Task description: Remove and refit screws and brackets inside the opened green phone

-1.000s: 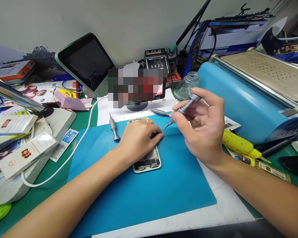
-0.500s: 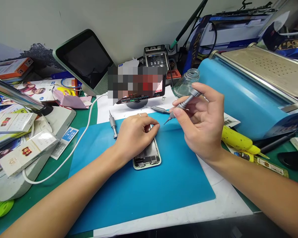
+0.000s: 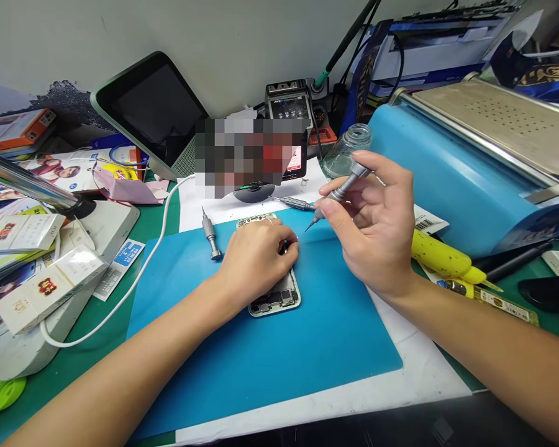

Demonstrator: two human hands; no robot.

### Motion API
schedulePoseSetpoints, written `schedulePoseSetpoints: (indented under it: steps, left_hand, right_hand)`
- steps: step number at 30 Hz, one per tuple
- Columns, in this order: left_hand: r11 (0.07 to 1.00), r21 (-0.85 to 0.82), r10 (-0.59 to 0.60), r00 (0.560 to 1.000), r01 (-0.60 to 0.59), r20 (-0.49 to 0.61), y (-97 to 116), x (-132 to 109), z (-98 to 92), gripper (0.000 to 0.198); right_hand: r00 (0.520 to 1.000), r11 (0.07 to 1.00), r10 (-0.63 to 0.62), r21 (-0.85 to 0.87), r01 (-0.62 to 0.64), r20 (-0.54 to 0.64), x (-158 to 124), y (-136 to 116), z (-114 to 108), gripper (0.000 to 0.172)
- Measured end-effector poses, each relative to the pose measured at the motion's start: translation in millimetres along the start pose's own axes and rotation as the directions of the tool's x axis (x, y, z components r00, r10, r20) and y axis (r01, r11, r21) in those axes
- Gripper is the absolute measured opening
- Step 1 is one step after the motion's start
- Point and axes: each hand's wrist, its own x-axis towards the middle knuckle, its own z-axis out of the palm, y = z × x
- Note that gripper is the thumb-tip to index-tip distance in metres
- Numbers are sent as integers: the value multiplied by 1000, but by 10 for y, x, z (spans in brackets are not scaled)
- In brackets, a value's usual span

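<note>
An opened smartphone (image 3: pixel 274 302) lies on the blue mat, its inner parts exposed at the near end. My left hand (image 3: pixel 257 256) rests across its middle, thumb and fingers closed together; what they pinch, if anything, is hidden. Past my knuckles shows the phone's far edge. My right hand (image 3: pixel 377 217) grips a grey precision screwdriver (image 3: pixel 339 191), its thin tip tilted down to the left, above the mat and apart from the phone. A second screwdriver (image 3: pixel 209 234) lies left of the phone, and a third screwdriver (image 3: pixel 297 203) lies behind it.
The blue mat (image 3: pixel 279 366) extends toward me. Behind it stand a partly blurred screen (image 3: pixel 298 162), a glass jar (image 3: pixel 347 152) and a soldering station (image 3: pixel 289 105). A blue machine (image 3: pixel 428 167) and yellow bottle (image 3: pixel 440 253) are at right. A white cable (image 3: pixel 165 226) curves along the left.
My left hand has shifted slightly toward me over the phone, uncovering its far edge. My right hand keeps the screwdriver in much the same pose. The whole view has shifted slightly.
</note>
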Motion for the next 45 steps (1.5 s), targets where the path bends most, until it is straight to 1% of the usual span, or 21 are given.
schedulePoseSetpoints:
  steps: [4, 9, 14, 19, 32, 37, 41, 45]
  left_hand:
    - [998, -50, 26, 999, -27, -25, -24, -2, -1, 16]
    - [996, -89, -4, 996, -5, -94, -49, -3, -22, 17]
    - [996, -87, -14, 997, 7, -76, -57, 2, -12, 16]
    - [999, -47, -25, 998, 22, -61, -50, -1, 19, 15]
    - [1000, -13, -14, 997, 13, -82, -23, -3, 50, 16]
    - [1000, -16, -12, 996, 11, -89, -29, 1, 40, 16]
    - [1000, -28, -11, 995, 8, -99, -34, -1, 51, 16]
    - [999, -39, 8, 992, -13, -123, -18, 1, -1, 15]
  right_hand:
    - [1000, 1000, -3, -5, 3, 1, 2, 3, -1, 51]
    - [1000, 1000, -2, -20, 2, 1, -3, 2, 1, 52]
    - [1000, 1000, -1, -30, 1, 5, 2, 3, 1, 52]
    - [1000, 999, 1, -36, 0, 4, 4, -4, -1, 51]
    - [1000, 999, 19, -31, -18, 19, 6, -25, 1, 51]
    - [1000, 999, 12, -53, -11, 16, 11, -32, 2, 51]
    - [1000, 999, 21, -36, -21, 12, 10, -32, 1, 51]
    - [1000, 999, 0, -50, 1, 10, -1, -13, 1, 51]
